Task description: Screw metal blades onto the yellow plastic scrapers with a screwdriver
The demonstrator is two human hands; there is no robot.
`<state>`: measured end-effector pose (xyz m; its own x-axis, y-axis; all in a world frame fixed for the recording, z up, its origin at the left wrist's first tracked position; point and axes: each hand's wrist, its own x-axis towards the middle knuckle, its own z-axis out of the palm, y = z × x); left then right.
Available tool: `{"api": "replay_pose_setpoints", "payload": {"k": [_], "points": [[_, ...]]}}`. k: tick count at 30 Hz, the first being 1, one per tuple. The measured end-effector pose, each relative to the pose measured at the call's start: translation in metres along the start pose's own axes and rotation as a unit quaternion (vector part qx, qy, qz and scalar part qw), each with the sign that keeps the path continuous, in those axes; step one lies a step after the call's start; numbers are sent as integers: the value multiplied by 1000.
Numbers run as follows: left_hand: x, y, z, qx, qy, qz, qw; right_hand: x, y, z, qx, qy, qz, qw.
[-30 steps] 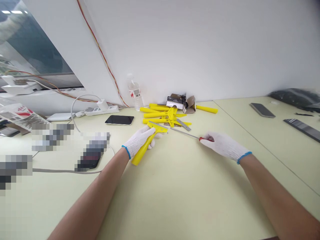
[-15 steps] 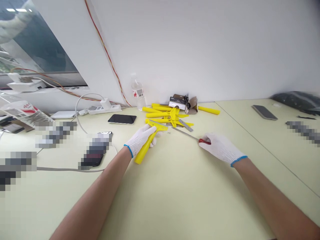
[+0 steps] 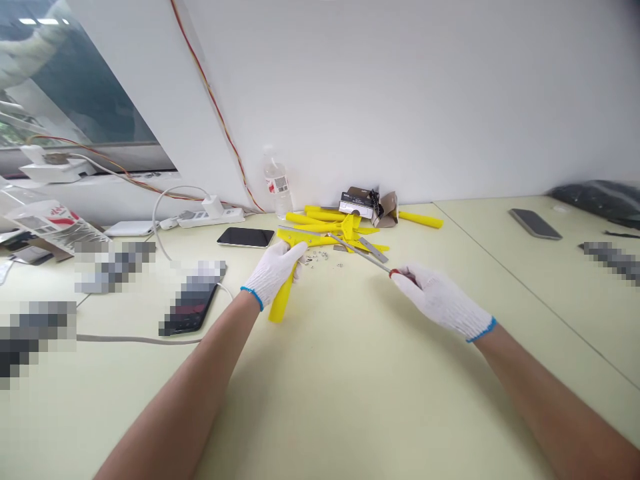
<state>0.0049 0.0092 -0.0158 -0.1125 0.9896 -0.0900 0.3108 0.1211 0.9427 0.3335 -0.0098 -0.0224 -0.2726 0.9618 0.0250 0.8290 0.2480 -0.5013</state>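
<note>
The yellow plastic scraper (image 3: 282, 300), clenched in the left grip (image 3: 274, 272), could slip if the screwdriver (image 3: 360, 253), tight in the right grip (image 3: 437, 300), skids, scattering small metal parts (image 3: 315, 259) across the table (image 3: 350, 380).

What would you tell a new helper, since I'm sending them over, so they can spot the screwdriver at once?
On the pale yellow desk, find the heap of yellow scrapers by the white wall. In front of it, the gloved right hand holds the screwdriver, its steel shaft slanting toward the heap. Its red handle stands out among the yellow.
</note>
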Motion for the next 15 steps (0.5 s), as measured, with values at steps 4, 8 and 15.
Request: {"api": "replay_pose_setpoints", "payload": {"k": [4, 8, 15], "points": [[0, 2, 2, 50, 14, 21, 998, -5, -11, 6, 11, -5, -21, 1000], [-2, 5, 3, 114, 21, 53, 992, -8, -19, 9, 14, -19, -21, 999], [-7, 13, 5, 149, 33, 54, 987, -8, -20, 11, 19, -14, -16, 1000]]}}
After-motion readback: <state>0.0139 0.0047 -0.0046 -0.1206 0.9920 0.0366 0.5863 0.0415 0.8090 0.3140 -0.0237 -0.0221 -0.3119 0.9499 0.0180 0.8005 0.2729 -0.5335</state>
